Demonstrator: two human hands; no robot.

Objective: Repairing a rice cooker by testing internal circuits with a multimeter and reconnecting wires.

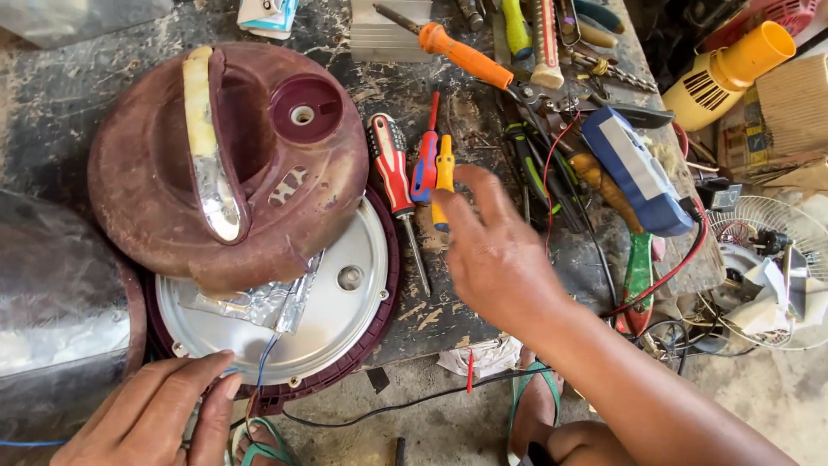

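**A:** What's the right hand [496, 255] doing? Grabbing a tool?

**B:** Not holding anything, fingers spread loose, hovering right over the small yellow screwdriver [443, 177], which lies on the workbench [69, 95] beside a blue-and-red one [424, 164] and a bigger red-handled screwdriver [392, 168].

**A:** And the left hand [159, 414]?

**B:** Down at the near edge, fingers resting flat on the rim of the round metal plate [345, 293], near the blue wire [266, 358]. No grip. The maroon lid [155, 173] sits tilted over that plate.

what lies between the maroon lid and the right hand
In the head view, a red-and-white-handled screwdriver lies on the workbench between the maroon lid and the right hand, with two smaller screwdrivers beside it.
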